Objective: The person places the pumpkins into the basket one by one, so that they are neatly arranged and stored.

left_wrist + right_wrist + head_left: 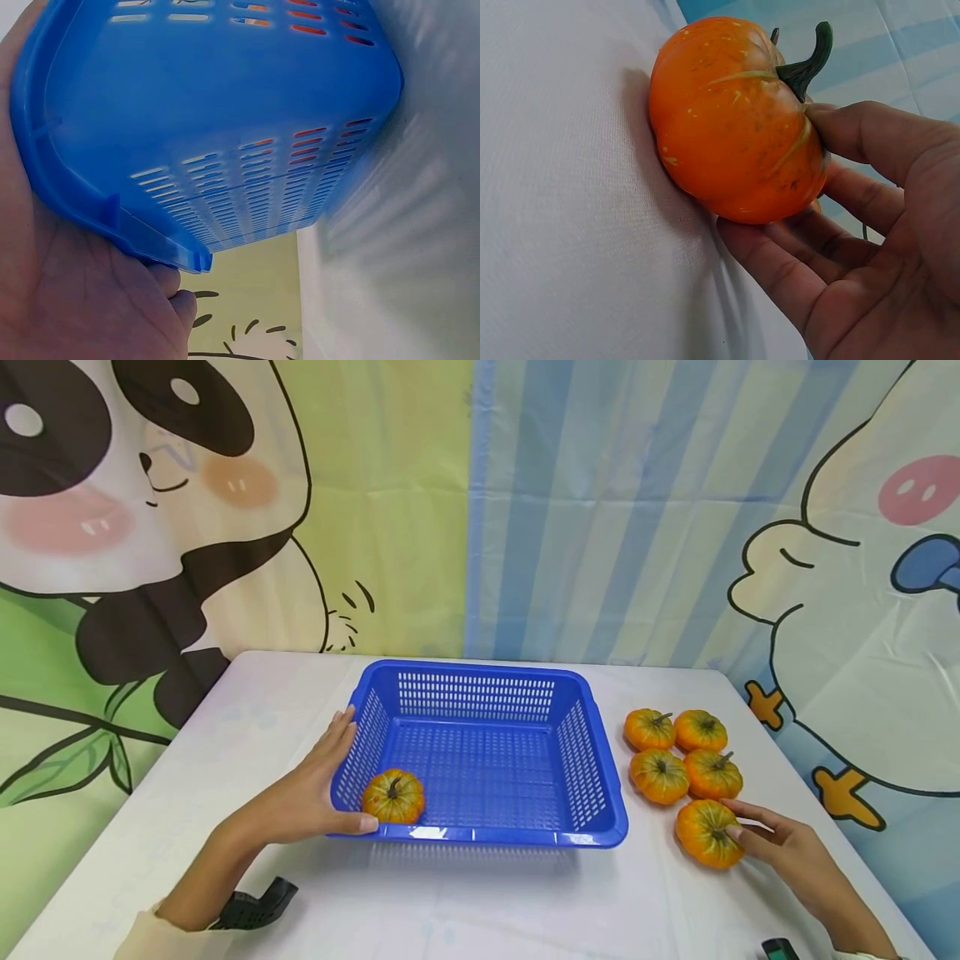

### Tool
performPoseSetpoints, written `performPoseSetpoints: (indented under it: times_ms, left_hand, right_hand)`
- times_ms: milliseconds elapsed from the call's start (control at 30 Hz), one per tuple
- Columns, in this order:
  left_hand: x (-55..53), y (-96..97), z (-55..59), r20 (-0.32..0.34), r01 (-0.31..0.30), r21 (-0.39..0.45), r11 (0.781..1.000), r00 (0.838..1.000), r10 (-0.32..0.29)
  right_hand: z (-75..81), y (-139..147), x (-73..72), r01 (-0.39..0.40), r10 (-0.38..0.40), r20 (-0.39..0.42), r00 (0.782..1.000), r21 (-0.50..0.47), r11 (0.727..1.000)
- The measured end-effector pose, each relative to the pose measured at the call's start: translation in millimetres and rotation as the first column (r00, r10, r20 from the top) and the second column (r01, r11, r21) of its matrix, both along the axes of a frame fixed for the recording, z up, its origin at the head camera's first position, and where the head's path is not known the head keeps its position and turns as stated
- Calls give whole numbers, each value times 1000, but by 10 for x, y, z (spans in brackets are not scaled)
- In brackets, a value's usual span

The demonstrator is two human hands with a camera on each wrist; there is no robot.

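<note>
Patterned cloth (562,527), striped blue and cream at our 12 o'clock and printed with a cartoon panda (247,539) toward 10, hangs behind a white-covered worktop (480,910). On it, just about central, sits a blue rectangular basket of slotted plastic (487,837). One small ribbed orange-and-yellow pumpkin (405,807) lies inside, at the basket's 7 o'clock corner.

Our left grip (311,789) is spread along the basket's 8 o'clock side, thumb on the near rim and fingers reaching up the side rim. Our right grip (787,843) pinches a squat, ribbed orange pumpkin with a dark green stem (804,67), at the basket's 4 o'clock, outside it; whether it bears fully on the cloth we cannot tell. Four more orange pumpkins (660,777) cluster at its 11 to 12 o'clock, the nearest just beside our fingertips.

To do this well, we should bring the fingers well under the rounded body against the thumb, since smooth ribs may roll, and spare the stem, which could snap. Raising it straight up ought to avoid nudging its neighbours, while light pressure from our left grip should keep the basket from sliding.
</note>
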State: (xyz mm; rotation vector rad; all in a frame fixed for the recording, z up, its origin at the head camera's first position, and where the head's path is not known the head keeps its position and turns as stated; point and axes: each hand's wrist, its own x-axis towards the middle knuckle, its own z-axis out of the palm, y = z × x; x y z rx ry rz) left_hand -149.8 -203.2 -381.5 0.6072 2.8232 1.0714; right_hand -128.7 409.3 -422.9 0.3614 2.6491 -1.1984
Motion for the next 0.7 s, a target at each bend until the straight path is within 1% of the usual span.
performPoseSetpoints:
  times_ms: [233, 500, 700]
  left_hand:
    - [-7, -5, -17, 3, -14, -26, 1000, 1000, 14]
    - [-7, -10, -22, 5, -12, -24, 1000, 1000, 12]
    - [-10, -6, -24, 2, -9, -21, 1000, 1000, 9]
  right_hand:
    - [9, -21, -10, -14, 14, -29, 999, 2, 1000]
    - [105, -107, -13, -55, 57, -143, 988, 16, 998]
    - [191, -260, -65, -69, 67, -151, 986, -9, 998]
